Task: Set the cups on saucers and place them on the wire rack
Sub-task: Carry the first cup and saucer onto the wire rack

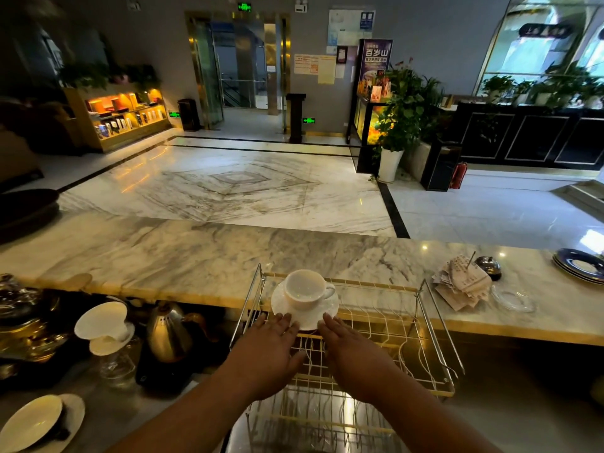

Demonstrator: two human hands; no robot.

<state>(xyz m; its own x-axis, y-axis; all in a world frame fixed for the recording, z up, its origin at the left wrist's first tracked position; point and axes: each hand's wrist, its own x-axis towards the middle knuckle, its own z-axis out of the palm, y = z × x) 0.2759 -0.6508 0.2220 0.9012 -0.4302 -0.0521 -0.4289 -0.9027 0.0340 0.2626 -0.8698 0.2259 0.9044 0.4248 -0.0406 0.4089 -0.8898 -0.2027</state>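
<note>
cup and saucer are seen as one set, the white cup standing upright in the middle of the white saucer with its handle turned to the right. the set rests at the far left corner of the upper tier of the wire rack, close against the raised marble desk, probably so that the remaining wires are left free for further sets. the left hand and the right hand are stretched forward, palms down and fingers spread; only the fingertips reach the near rim of the saucer, one hand to each side. nothing is gripped by either hand: the saucer appears to be steadied or nudged level rather than carried, though whether the tips press on the rim or merely hover at it cannot be told. two hands are likely used so that the cup is not tipped on the uneven wires. at the lower left another cup on a second saucer lies on its side on the lower desk, so the task is judged to be partly done.
</note>
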